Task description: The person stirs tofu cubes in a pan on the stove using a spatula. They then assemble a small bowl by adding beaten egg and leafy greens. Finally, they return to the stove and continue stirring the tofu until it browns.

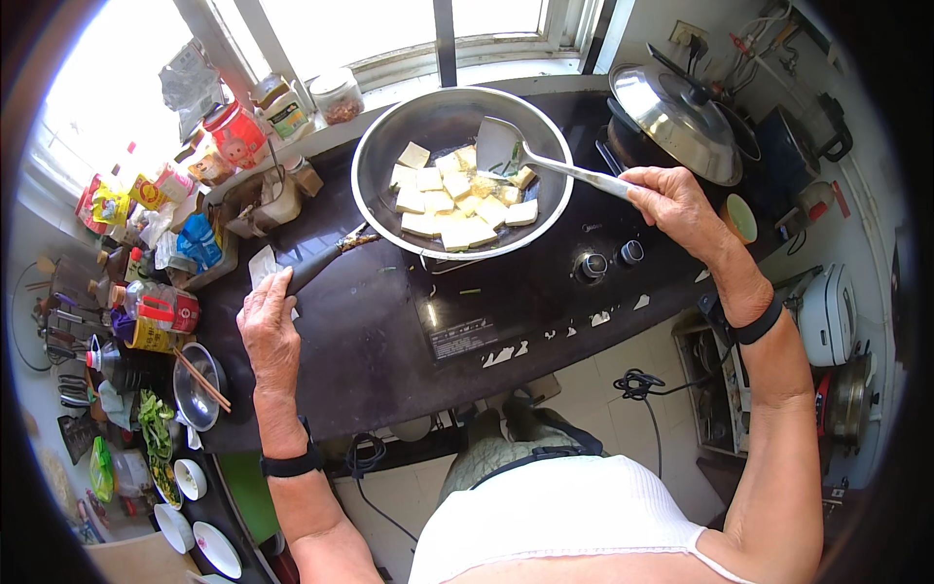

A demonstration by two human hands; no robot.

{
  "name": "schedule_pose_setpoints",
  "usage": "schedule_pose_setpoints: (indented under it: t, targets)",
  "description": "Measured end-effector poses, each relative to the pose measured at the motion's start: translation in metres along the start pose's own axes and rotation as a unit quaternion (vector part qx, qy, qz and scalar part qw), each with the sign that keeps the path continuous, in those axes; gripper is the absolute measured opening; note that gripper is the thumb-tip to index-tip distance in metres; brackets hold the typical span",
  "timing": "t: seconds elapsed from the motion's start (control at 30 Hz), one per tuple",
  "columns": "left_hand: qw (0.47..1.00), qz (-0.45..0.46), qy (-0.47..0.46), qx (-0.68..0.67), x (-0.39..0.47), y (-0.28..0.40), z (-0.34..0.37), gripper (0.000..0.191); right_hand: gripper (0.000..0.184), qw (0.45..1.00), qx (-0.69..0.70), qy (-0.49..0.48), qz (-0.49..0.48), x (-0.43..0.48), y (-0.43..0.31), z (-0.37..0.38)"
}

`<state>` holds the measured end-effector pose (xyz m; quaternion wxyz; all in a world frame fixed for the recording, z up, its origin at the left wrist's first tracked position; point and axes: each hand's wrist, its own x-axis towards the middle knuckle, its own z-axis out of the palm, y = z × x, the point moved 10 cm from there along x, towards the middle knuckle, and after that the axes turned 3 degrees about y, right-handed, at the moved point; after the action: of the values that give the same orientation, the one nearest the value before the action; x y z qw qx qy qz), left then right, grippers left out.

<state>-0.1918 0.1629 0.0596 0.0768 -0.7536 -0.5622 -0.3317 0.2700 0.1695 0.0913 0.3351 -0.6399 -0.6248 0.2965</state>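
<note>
A wide wok (363, 212) sits on the black stovetop, holding several pale slabs of tofu (457, 185) and bits of green vegetable. My left hand (268, 321) is closed around the end of the wok's dark handle (319, 267), with a white piece of paper or cloth (262, 265) beside the fingers. In my right hand (668, 202) is the handle of a metal spatula (576, 171). Its blade lies inside the wok at the right, touching or just above the tofu, with green bits on it.
A lidded pot (675, 120) stands right of the wok, near a green bowl (738, 218). Left are a metal bowl (195, 387) with wooden chopsticks (202, 379), an oil bottle (157, 303), leafy greens (155, 425) and white bowls (190, 479). Stove knobs (592, 266) face me.
</note>
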Motion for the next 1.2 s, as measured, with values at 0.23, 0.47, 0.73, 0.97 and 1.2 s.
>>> schedule_pose_setpoints:
  t: [0.23, 0.47, 0.73, 0.97, 1.2]
  targets:
    - [1.000, -0.004, 0.005, 0.000, 0.000, 0.000, -0.001, 0.037, 0.016, 0.996, 0.073, -0.033, 0.025, 0.000, 0.012, 0.029]
    - [1.000, -0.013, -0.006, 0.006, -0.001, -0.003, 0.001, 0.037, 0.014, 0.926, 0.301, -0.041, 0.225, -0.009, 0.054, 0.056]
    - [1.000, -0.008, -0.005, 0.010, -0.001, -0.002, 0.001, 0.037, 0.020, 0.893, 0.385, -0.034, 0.231, 0.007, 0.047, 0.077]
    - [1.000, -0.010, -0.003, 0.004, -0.001, -0.003, 0.001, 0.036, 0.023, 0.994, 0.100, 0.044, -0.002, 0.032, 0.002, 0.044]
    - [1.000, -0.010, -0.006, 0.008, -0.001, -0.003, 0.001, 0.037, 0.022, 0.979, -0.109, 0.050, -0.168, 0.010, -0.035, 0.057]
